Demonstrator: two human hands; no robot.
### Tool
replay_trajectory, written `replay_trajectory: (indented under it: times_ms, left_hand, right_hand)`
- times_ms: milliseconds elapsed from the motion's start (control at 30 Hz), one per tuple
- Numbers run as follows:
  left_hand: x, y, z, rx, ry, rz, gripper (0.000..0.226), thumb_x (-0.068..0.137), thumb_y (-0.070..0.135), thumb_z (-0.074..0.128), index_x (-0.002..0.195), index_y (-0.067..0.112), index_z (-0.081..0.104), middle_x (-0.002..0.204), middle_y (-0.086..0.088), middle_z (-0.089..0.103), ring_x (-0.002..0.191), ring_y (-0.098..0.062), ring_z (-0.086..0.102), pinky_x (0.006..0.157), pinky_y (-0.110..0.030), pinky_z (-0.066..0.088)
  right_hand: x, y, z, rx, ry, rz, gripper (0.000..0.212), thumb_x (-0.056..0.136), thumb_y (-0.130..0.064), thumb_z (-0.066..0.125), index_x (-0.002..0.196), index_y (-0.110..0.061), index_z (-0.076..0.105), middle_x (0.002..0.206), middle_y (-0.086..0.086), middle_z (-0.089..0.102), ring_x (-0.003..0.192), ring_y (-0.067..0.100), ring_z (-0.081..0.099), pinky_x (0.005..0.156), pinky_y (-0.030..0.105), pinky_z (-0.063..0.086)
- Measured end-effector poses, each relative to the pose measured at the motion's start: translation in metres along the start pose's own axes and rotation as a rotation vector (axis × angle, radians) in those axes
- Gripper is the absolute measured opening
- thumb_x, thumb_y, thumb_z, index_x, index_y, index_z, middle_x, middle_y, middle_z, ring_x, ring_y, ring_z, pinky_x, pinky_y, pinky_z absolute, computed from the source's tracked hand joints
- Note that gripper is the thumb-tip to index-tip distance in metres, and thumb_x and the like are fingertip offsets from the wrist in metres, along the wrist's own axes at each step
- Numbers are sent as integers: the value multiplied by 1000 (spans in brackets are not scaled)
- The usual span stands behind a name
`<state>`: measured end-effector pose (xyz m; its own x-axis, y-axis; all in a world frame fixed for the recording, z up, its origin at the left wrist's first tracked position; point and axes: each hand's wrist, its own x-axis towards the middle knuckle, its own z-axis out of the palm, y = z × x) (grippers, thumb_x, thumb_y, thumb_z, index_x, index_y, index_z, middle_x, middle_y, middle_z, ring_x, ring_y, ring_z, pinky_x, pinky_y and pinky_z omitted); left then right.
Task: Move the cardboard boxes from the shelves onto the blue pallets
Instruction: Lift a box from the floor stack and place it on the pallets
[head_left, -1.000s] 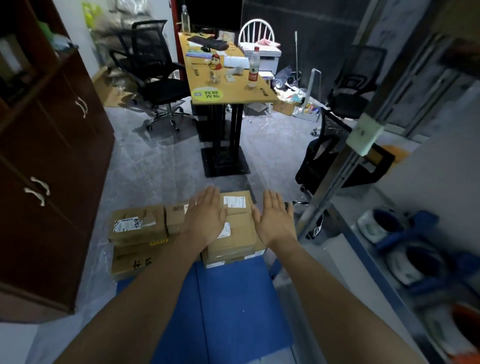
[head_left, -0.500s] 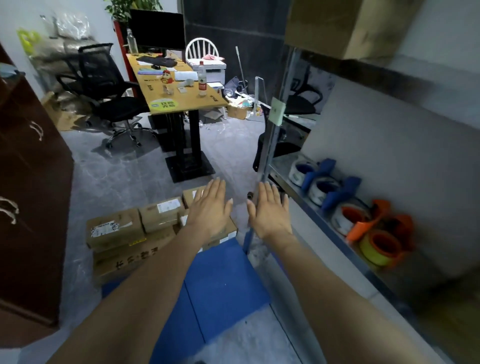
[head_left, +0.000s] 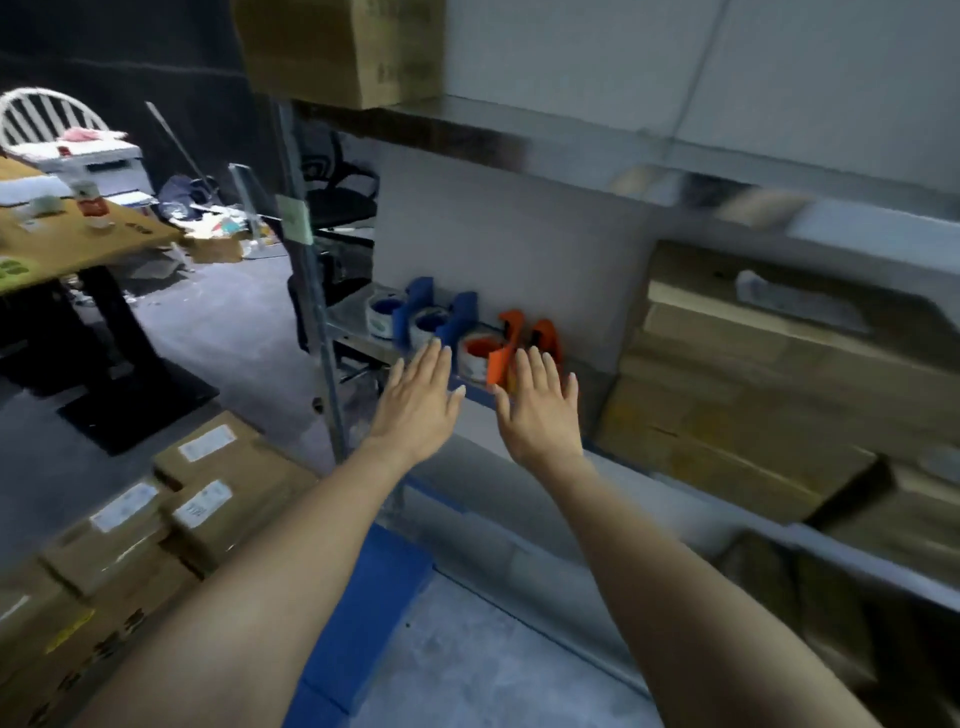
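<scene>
Neither hand grips anything: left hand and right hand are held flat, fingers straight and slightly spread, side by side without touching. Just beyond the fingertips, blue and orange tape dispensers stand on the shelf. Stacked cardboard boxes fill the same shelf to the right of the right hand, untouched. Below and left of the left hand, labelled boxes lie stacked on the blue pallet. Another box sits above both hands.
</scene>
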<state>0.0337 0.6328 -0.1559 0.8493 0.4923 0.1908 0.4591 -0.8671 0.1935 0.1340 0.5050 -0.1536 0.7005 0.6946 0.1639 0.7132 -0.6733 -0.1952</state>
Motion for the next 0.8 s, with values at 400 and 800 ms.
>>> replay_trajectory:
  times_ms: [400, 800]
  left_hand:
    - [-33, 160, 24, -102, -62, 581, 61, 104, 40, 22, 154, 10, 6, 162, -5, 1, 149, -16, 0, 120, -36, 0]
    - [-112, 348, 62, -154, -230, 1016, 61, 103, 40, 23, 154, 11, 5, 162, -5, -1, 149, -17, -2, 119, -36, -2]
  right_hand:
    - [-145, 97, -40, -91, 137, 495, 64, 104, -47, 20, 156, -12, 10, 164, 7, 7, 151, 22, 0, 120, 48, 1]
    - [-327, 208, -74, -159, 198, 996, 63, 104, -46, 21, 156, -12, 10, 164, 8, 7, 151, 23, 1, 119, 50, 1]
